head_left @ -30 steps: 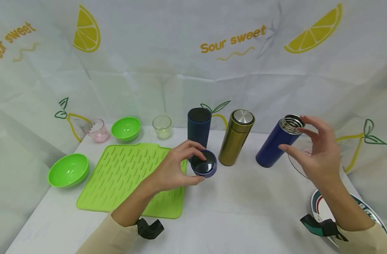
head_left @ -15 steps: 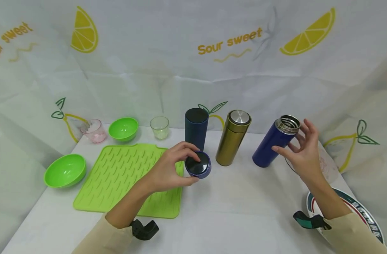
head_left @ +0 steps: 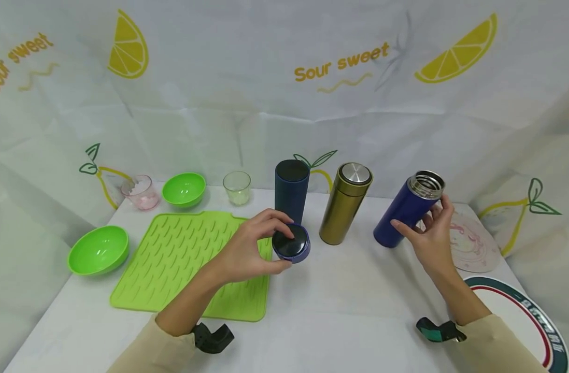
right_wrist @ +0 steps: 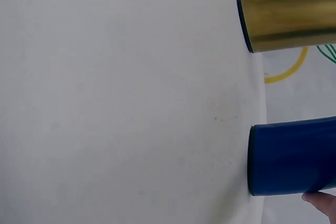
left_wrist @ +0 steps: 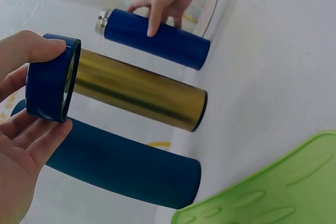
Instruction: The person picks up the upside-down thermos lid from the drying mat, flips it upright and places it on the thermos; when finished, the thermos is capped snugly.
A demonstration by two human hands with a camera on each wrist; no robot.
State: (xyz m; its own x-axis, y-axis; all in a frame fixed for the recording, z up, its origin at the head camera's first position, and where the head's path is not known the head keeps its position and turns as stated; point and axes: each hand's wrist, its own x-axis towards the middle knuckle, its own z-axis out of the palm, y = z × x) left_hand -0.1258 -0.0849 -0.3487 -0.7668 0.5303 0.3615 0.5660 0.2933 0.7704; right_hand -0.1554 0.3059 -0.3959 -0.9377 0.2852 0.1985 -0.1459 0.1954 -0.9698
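white table [head_left: 340,311]: left hand [head_left: 247,248] holds blue lid [head_left: 291,243].

We see L hand [head_left: 249,248] gripping blue lid [head_left: 291,243] just in front of dark flask [head_left: 291,189]. R hand [head_left: 429,235] holds open blue flask [head_left: 408,210], well right of it.
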